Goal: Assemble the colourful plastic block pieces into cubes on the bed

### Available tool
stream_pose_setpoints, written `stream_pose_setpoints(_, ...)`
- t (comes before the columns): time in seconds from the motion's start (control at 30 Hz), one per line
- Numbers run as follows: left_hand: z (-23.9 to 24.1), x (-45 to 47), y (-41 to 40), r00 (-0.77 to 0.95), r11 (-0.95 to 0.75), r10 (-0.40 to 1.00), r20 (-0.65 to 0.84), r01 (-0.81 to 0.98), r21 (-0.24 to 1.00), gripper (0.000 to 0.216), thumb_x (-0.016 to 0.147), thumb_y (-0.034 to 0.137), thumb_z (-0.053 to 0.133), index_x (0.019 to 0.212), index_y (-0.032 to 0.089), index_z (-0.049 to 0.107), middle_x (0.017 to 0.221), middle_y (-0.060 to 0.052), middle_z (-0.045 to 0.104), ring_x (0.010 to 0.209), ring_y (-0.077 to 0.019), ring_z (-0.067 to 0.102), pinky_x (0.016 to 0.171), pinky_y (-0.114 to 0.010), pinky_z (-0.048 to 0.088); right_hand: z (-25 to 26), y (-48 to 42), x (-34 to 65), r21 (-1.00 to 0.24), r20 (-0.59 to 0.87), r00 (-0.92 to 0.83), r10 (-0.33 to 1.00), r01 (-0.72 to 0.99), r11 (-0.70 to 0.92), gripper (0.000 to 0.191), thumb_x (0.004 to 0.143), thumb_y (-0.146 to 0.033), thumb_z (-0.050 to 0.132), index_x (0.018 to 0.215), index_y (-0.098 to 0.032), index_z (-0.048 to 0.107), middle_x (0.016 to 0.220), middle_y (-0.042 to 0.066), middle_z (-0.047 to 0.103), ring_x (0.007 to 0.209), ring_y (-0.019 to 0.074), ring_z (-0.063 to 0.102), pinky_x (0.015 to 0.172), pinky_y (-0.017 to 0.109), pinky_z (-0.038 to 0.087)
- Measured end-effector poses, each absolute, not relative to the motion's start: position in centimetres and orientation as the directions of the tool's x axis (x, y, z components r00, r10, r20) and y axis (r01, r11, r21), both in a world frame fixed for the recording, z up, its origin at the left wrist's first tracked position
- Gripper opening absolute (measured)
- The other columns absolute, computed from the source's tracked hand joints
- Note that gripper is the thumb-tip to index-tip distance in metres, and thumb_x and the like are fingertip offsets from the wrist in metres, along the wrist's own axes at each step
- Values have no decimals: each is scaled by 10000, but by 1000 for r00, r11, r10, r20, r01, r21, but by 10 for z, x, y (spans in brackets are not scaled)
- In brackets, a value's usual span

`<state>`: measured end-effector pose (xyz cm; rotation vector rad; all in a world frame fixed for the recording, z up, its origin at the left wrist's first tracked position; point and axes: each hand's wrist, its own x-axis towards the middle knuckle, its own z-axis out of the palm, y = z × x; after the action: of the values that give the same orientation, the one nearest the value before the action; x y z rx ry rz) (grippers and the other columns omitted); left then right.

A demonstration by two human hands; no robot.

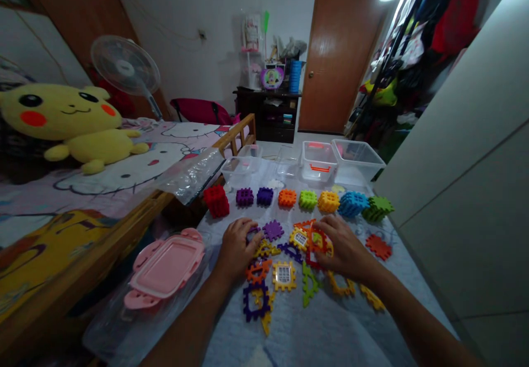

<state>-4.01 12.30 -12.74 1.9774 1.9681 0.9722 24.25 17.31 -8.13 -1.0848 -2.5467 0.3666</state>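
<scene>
My left hand (238, 246) is over the left side of loose interlocking plastic pieces, its fingers and thumb curled round a purple building piece (250, 237) that they partly hide. My right hand (342, 247) grips a red building piece (311, 246), an open frame tilted up from the cloth. Between the hands lie a purple toothed square (273, 230), a dark purple arch piece (291, 252) and a yellow window piece (284, 275). Nearer me are a dark purple square frame (255, 301) and a green triangular piece (309, 284). An orange toothed square (378, 247) lies right of my right hand.
Behind the hands stands a row of colour-sorted stacks, from a red stack (216, 201) to a green stack (377, 208). Clear plastic boxes (357, 157) are at the table's far end. A pink lid (167, 268) lies at left beside the wooden bed rail (124, 232).
</scene>
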Motion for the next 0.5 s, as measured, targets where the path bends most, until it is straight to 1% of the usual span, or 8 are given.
stream_pose_setpoints(0.1, -131, -44, 125, -167, -60, 931, 325, 807, 587, 261, 873, 360, 525, 994, 182, 673, 1079, -87, 640, 1063, -252, 574, 978, -436, 434, -75, 205, 239, -265, 240, -626, 742, 693, 671, 405, 752, -256, 644, 1142, -159, 595, 1130, 131, 561, 1062, 283, 502, 942, 422, 414)
stream_pose_setpoints(0.2, -133, -44, 126, -208, -35, 922, 326, 795, 606, 276, 876, 369, 511, 1003, 184, 671, 1088, -85, 637, 1079, -254, 568, 984, -438, 429, -74, 232, 226, -198, 237, -604, 761, 737, 647, 404, 765, -315, 665, 1137, -164, 614, 1098, 122, 590, 1036, 278, 514, 929, 395, 400)
stream_pose_setpoints(0.3, -136, -44, 126, -226, -24, 920, 319, 782, 623, 278, 876, 376, 503, 999, 192, 670, 1082, -78, 639, 1082, -249, 570, 985, -430, 430, -76, 246, 208, -163, 225, -582, 782, 769, 619, 423, 775, -386, 676, 1146, -188, 625, 1089, 109, 610, 1010, 277, 519, 902, 383, 386)
stream_pose_setpoints(0.5, -139, -44, 128, -237, -28, 919, 316, 760, 650, 300, 887, 371, 473, 1043, 182, 645, 1081, -80, 651, 1070, -243, 578, 977, -428, 435, -72, 261, 179, -109, 162, -576, 801, 797, 594, 397, 803, -417, 641, 1152, -226, 632, 1137, 94, 611, 1055, 282, 492, 854, 356, 359)
